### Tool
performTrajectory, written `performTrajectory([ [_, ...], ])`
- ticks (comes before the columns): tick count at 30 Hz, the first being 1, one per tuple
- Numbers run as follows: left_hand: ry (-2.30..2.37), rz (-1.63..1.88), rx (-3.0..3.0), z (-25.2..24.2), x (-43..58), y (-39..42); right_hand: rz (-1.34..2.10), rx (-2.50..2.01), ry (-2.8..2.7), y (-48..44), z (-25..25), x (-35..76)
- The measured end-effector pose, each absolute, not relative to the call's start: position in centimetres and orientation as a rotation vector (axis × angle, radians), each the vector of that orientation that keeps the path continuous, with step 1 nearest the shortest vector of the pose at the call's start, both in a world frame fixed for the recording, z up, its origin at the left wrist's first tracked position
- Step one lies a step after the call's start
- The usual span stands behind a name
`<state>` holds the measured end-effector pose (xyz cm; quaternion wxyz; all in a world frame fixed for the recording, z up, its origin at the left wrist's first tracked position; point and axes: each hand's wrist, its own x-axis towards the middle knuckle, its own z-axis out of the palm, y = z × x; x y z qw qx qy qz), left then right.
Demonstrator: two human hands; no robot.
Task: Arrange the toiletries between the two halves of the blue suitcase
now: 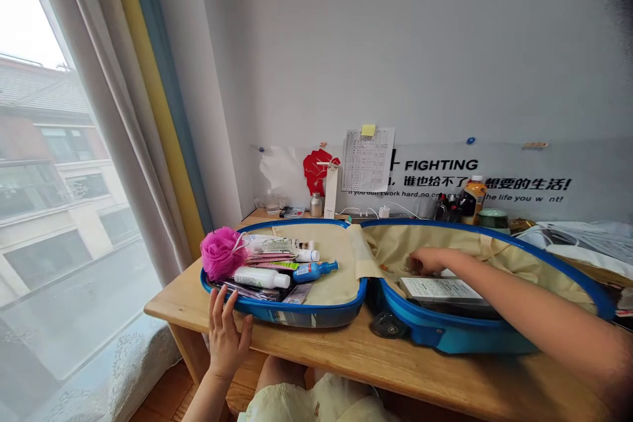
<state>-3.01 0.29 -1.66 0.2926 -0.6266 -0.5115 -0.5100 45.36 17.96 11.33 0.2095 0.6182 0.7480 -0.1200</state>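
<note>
A blue suitcase (316, 314) lies opened flat on a wooden table, its two beige-lined halves side by side. My left hand (227, 330) rests against the front left rim with fingers spread, holding nothing. Inside the left half are a pink bath puff (222, 253), a white bottle (262, 277), a blue pump bottle (314, 270), a white-capped tube (307, 255) and several flat packets. Into the right half reaches my right hand (429, 261), fingers bent downward near the lining; what they touch is hidden. Just in front of it lies a white printed box (440, 289).
The wooden table (326, 357) ends close to my lap. Behind the suitcase stand an orange-labelled bottle (473, 198), a green jar (493, 218), a small metallic bottle (315, 204) and a white charger (384, 211). White plastic bags (568, 237) lie at right; a window is at left.
</note>
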Motion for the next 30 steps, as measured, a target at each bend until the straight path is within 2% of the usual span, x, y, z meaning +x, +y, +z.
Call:
performTrajectory([
  [19, -1.374, -1.364, -1.672, -1.7, -3.1, 0.2, -0.181, 1.692, 2.091, 18.0, 10.3, 44.9],
  [30, -1.390, -1.368, -1.663, -1.7, -2.9, 0.2, -0.141, 1.734, 2.223, 18.3, 11.9, 44.5],
])
